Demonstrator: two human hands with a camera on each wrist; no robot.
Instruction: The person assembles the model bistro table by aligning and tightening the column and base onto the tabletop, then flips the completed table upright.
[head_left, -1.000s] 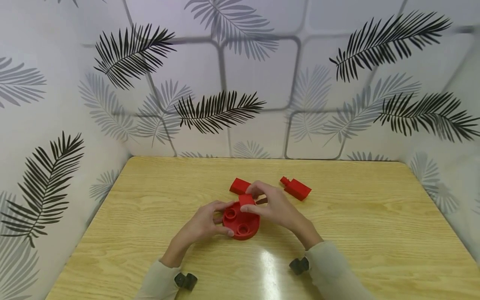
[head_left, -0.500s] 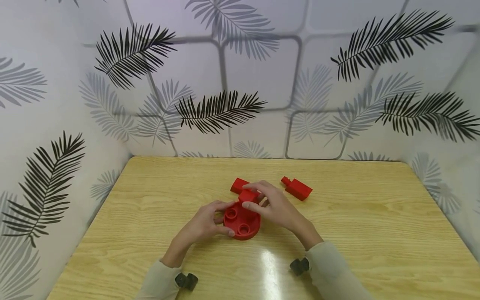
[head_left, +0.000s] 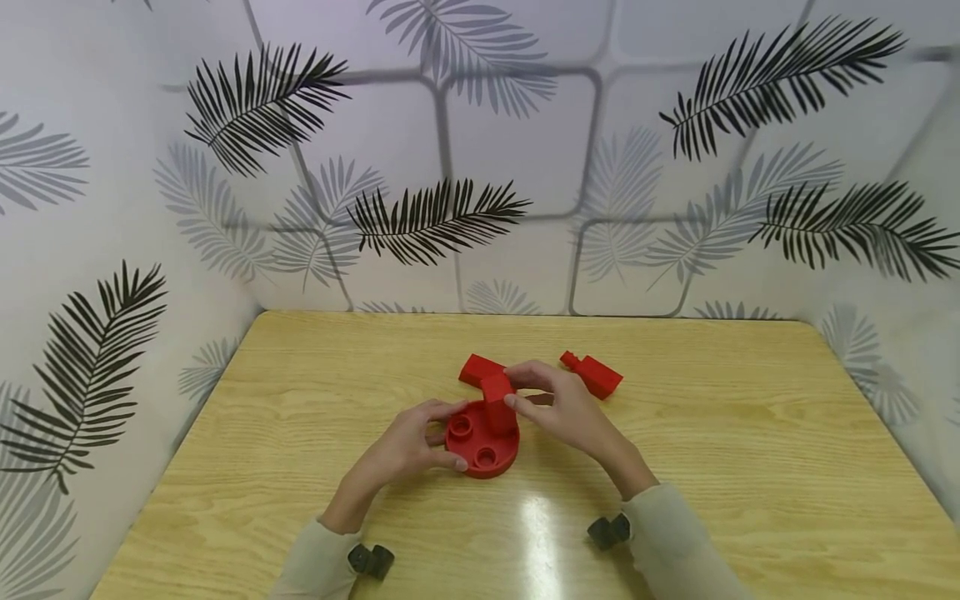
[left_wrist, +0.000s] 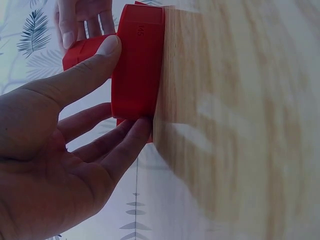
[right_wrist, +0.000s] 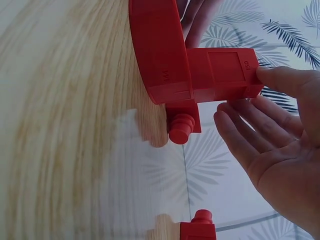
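Note:
A shallow round red base (head_left: 512, 457) with sockets inside lies on the table, its raised rim toward me. My left hand (head_left: 405, 442) grips its left side, thumb on the near rim and fingers round the far side. In the left wrist view, the thumb presses the upper edge of the base (left_wrist: 139, 70). A red rectangular block (head_left: 498, 404) stands upright in the base's far right part. My right hand (head_left: 573, 408) pinches its top, thumb on the near face. The right wrist view has the thumb at the end of the block (right_wrist: 222, 75), fingertips beside it.
Just behind the base lies another red block (head_left: 477, 370). Farther right is a red block with a ridged peg (head_left: 597, 377) at one end. The wooden table (head_left: 712, 433) ends at a leaf-patterned backdrop (head_left: 517, 167).
My right hand has shifted right and its fingers have moved off the block's top to its right side, showing more of the upright block. My left hand stays on the base.

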